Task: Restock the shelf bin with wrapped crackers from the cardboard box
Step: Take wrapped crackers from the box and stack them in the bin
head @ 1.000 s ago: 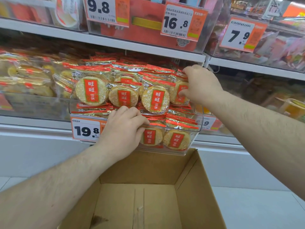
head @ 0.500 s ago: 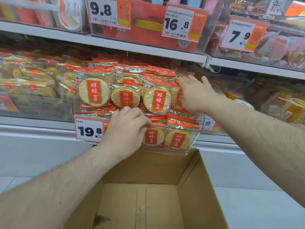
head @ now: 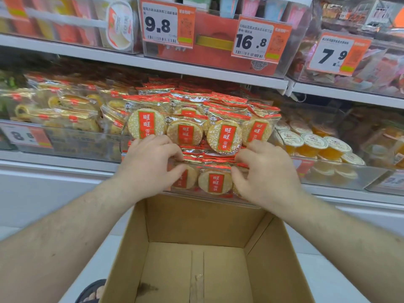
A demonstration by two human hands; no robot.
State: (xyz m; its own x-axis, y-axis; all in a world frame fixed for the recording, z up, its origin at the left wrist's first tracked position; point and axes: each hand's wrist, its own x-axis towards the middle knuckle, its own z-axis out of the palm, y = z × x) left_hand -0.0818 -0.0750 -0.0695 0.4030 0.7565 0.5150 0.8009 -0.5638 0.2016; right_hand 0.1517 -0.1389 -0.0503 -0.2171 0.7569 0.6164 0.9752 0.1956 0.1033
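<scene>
Both hands, left hand point(head: 150, 162) and right hand point(head: 265, 171), pinch wrapped crackers point(head: 215, 180) at the shelf bin point(head: 328, 182) front edge; cardboard box point(head: 196, 219) sits below, bare.

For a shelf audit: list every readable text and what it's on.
"9.8": upper price tag
"16.8": next price tag
"7.9": right price tag
"旺旺 雪饼": cracker wrappers
"8": lower-left tag, partly legible
Small print, barcodes, jelly cup lids: too blurred.

Pale speckled wrapped crackers point(head: 224, 136) carry red labels; the cardboard box point(head: 196, 254) is plain brown.
</scene>
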